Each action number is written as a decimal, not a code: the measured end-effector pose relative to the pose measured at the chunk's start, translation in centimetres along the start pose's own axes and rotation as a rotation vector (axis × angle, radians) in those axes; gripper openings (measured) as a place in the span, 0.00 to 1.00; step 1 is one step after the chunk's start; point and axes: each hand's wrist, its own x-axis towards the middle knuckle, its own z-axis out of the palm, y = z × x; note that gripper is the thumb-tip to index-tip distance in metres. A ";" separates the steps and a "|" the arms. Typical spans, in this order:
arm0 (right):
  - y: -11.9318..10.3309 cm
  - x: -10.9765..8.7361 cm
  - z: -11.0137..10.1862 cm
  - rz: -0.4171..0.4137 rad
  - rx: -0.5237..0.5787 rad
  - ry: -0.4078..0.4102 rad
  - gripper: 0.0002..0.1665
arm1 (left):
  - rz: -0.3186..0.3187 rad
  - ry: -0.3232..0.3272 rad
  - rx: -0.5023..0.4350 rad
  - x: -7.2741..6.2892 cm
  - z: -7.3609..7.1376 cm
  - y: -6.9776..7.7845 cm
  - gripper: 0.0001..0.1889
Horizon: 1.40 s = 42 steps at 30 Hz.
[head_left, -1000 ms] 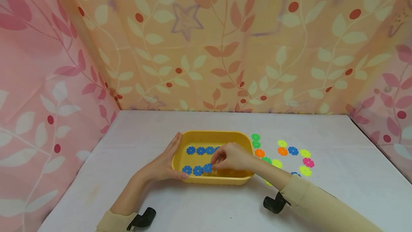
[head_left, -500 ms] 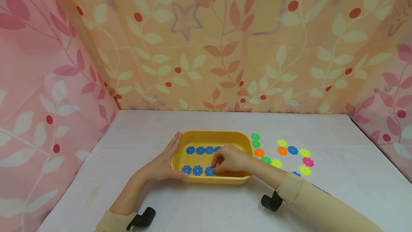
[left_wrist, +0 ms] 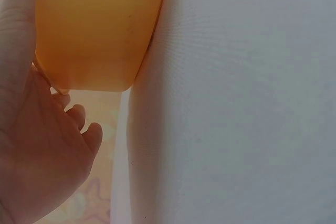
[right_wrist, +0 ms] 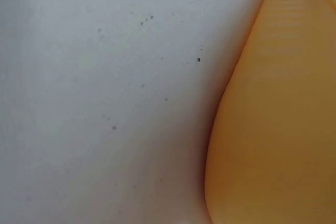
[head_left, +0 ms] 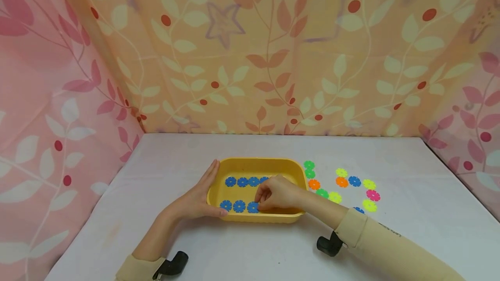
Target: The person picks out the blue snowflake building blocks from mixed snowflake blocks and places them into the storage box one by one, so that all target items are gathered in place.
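Note:
A yellow plastic tray (head_left: pixel 242 194) lies on the table. My left hand (head_left: pixel 193 200) grips its left end, the thumb on the front rim and the fingers along the far left side. Inside, blue notched discs like flat flowers form a back row (head_left: pixel 242 182) and a front row (head_left: pixel 239 206). My right hand (head_left: pixel 281 192) reaches in over the right side and pinches the right-hand blue flower disc (head_left: pixel 252 207) of the front row at its edge. That hand hides the right end of the back row. Both wrist views show the tray's outer wall (left_wrist: pixel 94 35).
Right of the tray, loose flower discs lie on the white table (head_left: pixel 218 250): green (head_left: pixel 309 165), orange (head_left: pixel 341 181), blue (head_left: pixel 354 181), pink (head_left: pixel 373 195) and yellow (head_left: pixel 369 205). The right forearm covers some of them. A patterned curtain (head_left: pixel 234 112) stands behind the table.
My right hand has brought its blue disc slightly down, from tilted to flat-looking in the front row, and has then stayed there. The left hand keeps its grip on the tray.

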 end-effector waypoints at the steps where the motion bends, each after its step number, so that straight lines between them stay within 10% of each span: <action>1: 0.0 0.0 0.0 0.001 0.008 0.001 0.05 | -0.001 0.001 0.000 0.0 0.0 0.0 0.68; 11: 0.2 -1.2 -1.8 -0.013 0.217 0.091 0.11 | -0.002 -0.003 -0.005 -0.1 0.0 0.2 0.68; 22: 2.3 -6.7 -5.5 0.170 0.489 0.243 0.25 | 0.006 -0.004 -0.001 0.0 0.1 0.1 0.68; 42: 9.3 -18.9 -8.9 0.364 0.409 0.365 0.27 | 0.022 0.000 -0.003 -0.2 -0.1 0.1 0.69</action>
